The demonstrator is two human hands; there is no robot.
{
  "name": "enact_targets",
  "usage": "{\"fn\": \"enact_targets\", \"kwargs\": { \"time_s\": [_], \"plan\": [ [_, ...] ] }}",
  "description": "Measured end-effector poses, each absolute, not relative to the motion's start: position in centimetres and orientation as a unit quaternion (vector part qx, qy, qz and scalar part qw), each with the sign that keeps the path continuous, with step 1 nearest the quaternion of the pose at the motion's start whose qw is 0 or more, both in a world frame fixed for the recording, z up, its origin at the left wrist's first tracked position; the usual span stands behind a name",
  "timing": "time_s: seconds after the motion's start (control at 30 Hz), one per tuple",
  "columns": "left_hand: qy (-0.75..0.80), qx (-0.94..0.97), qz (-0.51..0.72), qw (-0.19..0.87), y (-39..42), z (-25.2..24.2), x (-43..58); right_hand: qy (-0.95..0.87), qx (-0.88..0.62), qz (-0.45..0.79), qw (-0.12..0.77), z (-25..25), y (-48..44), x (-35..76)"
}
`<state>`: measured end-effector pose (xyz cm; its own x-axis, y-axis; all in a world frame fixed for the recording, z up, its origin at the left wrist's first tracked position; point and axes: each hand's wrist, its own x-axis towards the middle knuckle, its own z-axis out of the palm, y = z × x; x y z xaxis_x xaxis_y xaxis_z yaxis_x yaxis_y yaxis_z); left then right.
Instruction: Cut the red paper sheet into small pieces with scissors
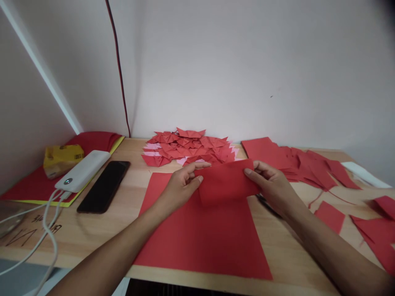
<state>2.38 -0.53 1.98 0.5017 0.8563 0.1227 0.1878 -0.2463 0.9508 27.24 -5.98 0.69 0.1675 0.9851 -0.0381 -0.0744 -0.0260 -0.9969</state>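
Note:
A small rectangle of red paper (226,183) is held up above a large red sheet (200,242) that lies flat on the wooden table. My left hand (185,181) pinches the paper's left edge between thumb and fingers. At its upper right corner, my right hand (270,181) grips it with the thumb in front and fingers behind. Part of a dark object (268,205), whose kind I cannot make out, shows under my right hand. Behind the paper sits a heap of folded red and pink paper pieces (188,148).
Cut red papers (262,152) are stacked at the back right, with loose red scraps (330,216) nearer. On the left are a black phone (103,187), a white power bank (83,170) with cables (49,234), and a yellow packet (61,158). A wall (231,74) closes the back.

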Motion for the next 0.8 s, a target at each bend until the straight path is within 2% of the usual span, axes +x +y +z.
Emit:
{"fn": "enact_targets", "kwargs": {
  "time_s": [0.17,0.4,0.53,0.8],
  "plan": [
    [0.271,0.713,0.326,0.558,-0.6,2.0,2.2,-0.455,-0.564,0.487,0.487,1.1,-6.0,27.7],
    [0.246,0.811,0.219,0.484,-0.8,2.2,2.0,-0.52,-0.576,0.51,0.371,2.1,-6.3,26.4],
    [0.2,0.829,0.167,0.495,-1.3,2.2,2.4,-0.567,-0.564,0.493,0.342,1.9,-6.2,26.2],
    [0.259,0.779,0.211,0.53,-1.4,1.1,3.0,-0.636,-0.558,0.432,0.314,1.8,-6.0,26.4]
  ]
}}
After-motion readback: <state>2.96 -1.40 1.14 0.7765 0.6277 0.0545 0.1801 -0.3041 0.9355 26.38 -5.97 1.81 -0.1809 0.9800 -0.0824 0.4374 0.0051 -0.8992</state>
